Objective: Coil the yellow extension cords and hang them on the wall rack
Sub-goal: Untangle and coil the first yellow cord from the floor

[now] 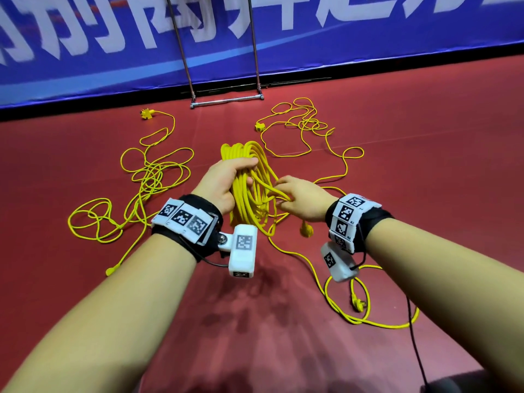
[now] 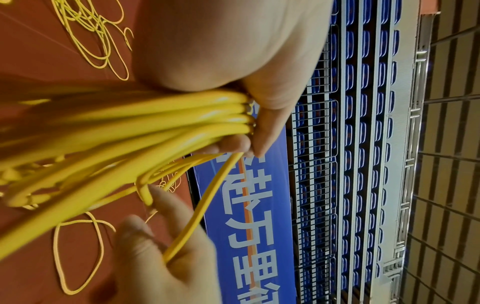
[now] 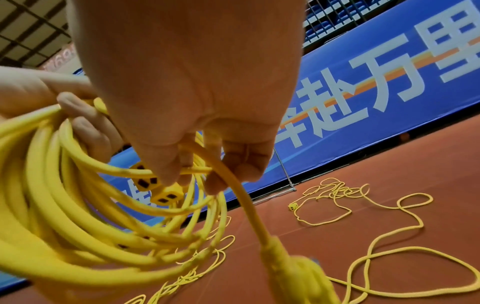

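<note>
Hands both grip coiled yellow cord (image 1: 249,191): left (image 1: 226,182) the bundle, right (image 1: 300,198) one strand.

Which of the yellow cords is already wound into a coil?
The yellow extension cord coil gripped by the left hand. The right hand pinches its loose end. The cords on the red floor at left and right lie in loose tangles.

A red sports floor (image 1: 425,180) carries loose yellow extension cords: one tangle (image 1: 150,177) sprawls at ten o'clock, its socket block (image 1: 147,113) near the blue barrier; a second tangle (image 1: 304,123) lies at one o'clock with its socket block (image 1: 259,126) beside it. A third cord (image 1: 357,307) loops at four o'clock. A metal rack's base bar (image 1: 226,101) rests at twelve o'clock.
</note>
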`<state>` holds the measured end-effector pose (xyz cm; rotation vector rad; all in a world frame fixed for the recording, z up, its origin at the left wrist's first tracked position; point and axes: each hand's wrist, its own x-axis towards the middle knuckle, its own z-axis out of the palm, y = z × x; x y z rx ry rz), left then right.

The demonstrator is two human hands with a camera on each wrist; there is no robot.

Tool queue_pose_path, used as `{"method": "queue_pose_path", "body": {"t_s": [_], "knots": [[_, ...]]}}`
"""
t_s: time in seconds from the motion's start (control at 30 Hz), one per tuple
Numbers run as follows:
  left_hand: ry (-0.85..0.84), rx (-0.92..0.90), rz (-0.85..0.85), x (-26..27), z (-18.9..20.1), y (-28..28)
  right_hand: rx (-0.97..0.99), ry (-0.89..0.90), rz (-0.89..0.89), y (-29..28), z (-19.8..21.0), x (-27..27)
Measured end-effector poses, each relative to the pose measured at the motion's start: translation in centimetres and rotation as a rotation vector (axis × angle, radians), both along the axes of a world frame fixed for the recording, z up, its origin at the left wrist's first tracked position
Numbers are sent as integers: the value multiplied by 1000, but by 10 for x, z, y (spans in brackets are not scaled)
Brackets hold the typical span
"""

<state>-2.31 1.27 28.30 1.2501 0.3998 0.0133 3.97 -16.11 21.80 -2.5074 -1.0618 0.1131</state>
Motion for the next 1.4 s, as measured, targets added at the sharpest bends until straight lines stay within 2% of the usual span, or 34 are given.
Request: {"method": "queue_pose_path", "body": {"t_s": [0.17, 0.47, 0.7, 0.87, 0.97, 1.1, 1.17, 1.27, 1.4], "knots": [[-60, 6, -23, -1, 6, -8, 33, 159, -39, -10, -2, -2], [-63, -9, 70, -6, -5, -13, 234, 509, -119, -2, 3, -13], [-64, 12, 73, -9, -9, -20, 199, 621, -167, 7, -2, -15], [-36, -17, 149, -6, -6, -18, 215, 571, -77, 8, -1, -14], [-44, -18, 178, -4, -5, -10, 352, 493, -99, 3, 4, -14], [-49, 16, 202, -4, -8, -5, 534, 555, -92, 4, 20, -17], [-27, -11, 202, -4, -8, -4, 515, 588, -82, 10, 25, -21], [10, -56, 178, -4, -9, -5, 388, 537, -68, 16, 23, -25], [-28, -34, 86, -6, -13, -15, 294, 492, -95, 15, 24, -23]]}}
